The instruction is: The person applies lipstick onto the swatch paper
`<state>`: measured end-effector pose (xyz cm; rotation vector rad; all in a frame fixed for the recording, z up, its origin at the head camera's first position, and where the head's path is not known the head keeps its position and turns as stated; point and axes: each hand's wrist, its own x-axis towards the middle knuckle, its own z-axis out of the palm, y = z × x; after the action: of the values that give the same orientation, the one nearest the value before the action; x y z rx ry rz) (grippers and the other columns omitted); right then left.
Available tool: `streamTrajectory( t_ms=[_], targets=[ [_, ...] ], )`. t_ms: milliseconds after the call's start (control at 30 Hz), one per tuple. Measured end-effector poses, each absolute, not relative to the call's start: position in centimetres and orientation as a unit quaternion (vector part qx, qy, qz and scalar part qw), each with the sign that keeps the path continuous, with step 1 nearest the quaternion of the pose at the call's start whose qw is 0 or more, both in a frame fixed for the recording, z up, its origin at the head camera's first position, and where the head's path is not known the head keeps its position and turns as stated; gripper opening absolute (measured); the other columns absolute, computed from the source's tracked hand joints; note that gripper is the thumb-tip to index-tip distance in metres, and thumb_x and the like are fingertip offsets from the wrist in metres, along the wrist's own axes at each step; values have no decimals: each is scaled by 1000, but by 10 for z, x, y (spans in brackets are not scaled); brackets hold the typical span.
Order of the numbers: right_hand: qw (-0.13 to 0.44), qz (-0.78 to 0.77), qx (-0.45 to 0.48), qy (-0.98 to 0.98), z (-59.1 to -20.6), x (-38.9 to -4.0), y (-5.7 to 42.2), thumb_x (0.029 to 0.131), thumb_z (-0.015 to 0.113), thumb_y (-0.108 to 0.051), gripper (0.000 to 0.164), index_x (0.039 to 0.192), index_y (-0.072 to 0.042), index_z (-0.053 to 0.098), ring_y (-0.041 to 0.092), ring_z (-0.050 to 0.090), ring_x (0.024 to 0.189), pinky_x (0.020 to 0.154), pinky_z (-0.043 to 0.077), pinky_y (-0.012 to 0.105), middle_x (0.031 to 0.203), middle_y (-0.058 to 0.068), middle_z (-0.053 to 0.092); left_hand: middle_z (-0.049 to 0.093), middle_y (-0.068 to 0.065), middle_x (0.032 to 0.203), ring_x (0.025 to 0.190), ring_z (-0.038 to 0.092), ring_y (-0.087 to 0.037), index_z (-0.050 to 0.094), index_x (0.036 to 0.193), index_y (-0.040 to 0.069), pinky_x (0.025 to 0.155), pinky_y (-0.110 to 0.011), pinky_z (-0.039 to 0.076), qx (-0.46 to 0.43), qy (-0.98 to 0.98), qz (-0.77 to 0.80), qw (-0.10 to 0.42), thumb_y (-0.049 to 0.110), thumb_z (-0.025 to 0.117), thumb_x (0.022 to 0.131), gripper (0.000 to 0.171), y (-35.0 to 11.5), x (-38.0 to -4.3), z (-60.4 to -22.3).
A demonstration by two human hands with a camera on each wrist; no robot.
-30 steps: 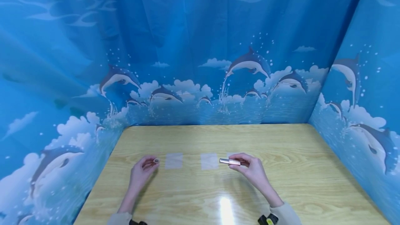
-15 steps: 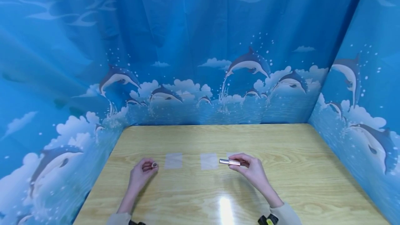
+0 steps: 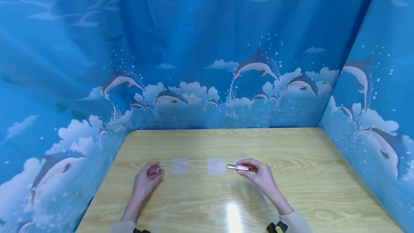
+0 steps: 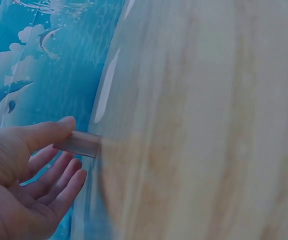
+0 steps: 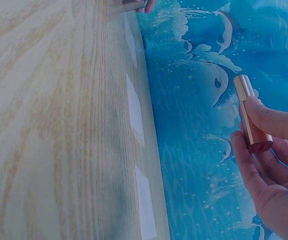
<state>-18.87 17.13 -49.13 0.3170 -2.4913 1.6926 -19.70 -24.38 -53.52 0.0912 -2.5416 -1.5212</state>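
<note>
On the left side of the table, my left hand [image 3: 145, 181] pinches a small hollow lipstick cap [image 3: 159, 170], its round open end showing in the head view. In the left wrist view the cap [image 4: 83, 143] looks dull pinkish and sits between thumb and fingers. My right hand [image 3: 261, 178] holds a lipstick tube [image 3: 238, 167] above the table, its narrower silver end pointing left. The right wrist view shows the shiny metallic tube [image 5: 252, 115] between thumb and fingers, with a dark reddish base. The two hands are well apart.
Pale square patches lie on the wooden table [image 3: 194, 204]: a left one [image 3: 179, 166], a middle one [image 3: 216, 167] and a right one [image 3: 239, 160] partly behind my right hand. A blue dolphin-print curtain [image 3: 200, 46] borders the table's back and sides.
My left hand has shifted slightly left and nearer to me, and the cap's open end has tilted a little. The right hand and lipstick tube have barely moved.
</note>
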Motion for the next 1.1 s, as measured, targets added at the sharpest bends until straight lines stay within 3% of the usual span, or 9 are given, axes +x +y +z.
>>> streamTrajectory(
  t_ms=[267, 500, 667, 767, 900, 1100],
  targets=[
    [71, 553, 118, -821, -493, -189, 171, 81, 85, -11, 29, 108, -10, 77, 9, 72, 87, 79, 61, 22, 103, 7, 76, 65, -22, 130, 120, 63, -37, 62, 131, -1, 102, -47, 53, 4, -860, -495, 123, 7, 78, 88, 47, -242, -197, -522],
    [54, 563, 113, -817, -493, -188, 172, 82, 85, -13, 28, 109, -13, 77, 9, 72, 88, 80, 61, 23, 102, 4, 76, 69, -14, 127, 119, 63, -32, 66, 129, 5, 103, -46, 50, -13, -873, -457, 167, 11, 80, 87, 45, -232, -198, -511],
    [45, 562, 101, -820, -492, -188, 171, 82, 85, -15, 28, 109, -14, 77, 11, 72, 87, 79, 60, 22, 100, 3, 76, 72, -11, 122, 116, 66, -30, 70, 124, 6, 101, -34, 52, -34, -866, -460, 192, 8, 81, 86, 40, -221, -198, -504],
    [44, 564, 102, -818, -492, -189, 171, 83, 84, -15, 29, 110, -12, 76, 11, 72, 88, 80, 60, 22, 101, 3, 76, 73, -9, 120, 115, 66, -28, 70, 123, 7, 100, -35, 53, -44, -860, -470, 193, 9, 81, 87, 37, -213, -199, -502],
    [47, 564, 103, -818, -491, -189, 170, 83, 84, -15, 30, 111, -9, 76, 10, 72, 89, 82, 60, 22, 102, 3, 76, 73, -8, 119, 114, 67, -28, 70, 122, 6, 100, -46, 53, -61, -856, -476, 191, 10, 81, 87, 36, -202, -200, -499],
    [44, 567, 97, -817, -490, -188, 170, 83, 84, -14, 28, 110, -12, 76, 10, 71, 90, 82, 60, 22, 103, 3, 75, 74, -7, 118, 113, 67, -27, 71, 120, 7, 99, -47, 54, -77, -847, -488, 195, 9, 81, 86, 36, -183, -199, -497]
  ],
)
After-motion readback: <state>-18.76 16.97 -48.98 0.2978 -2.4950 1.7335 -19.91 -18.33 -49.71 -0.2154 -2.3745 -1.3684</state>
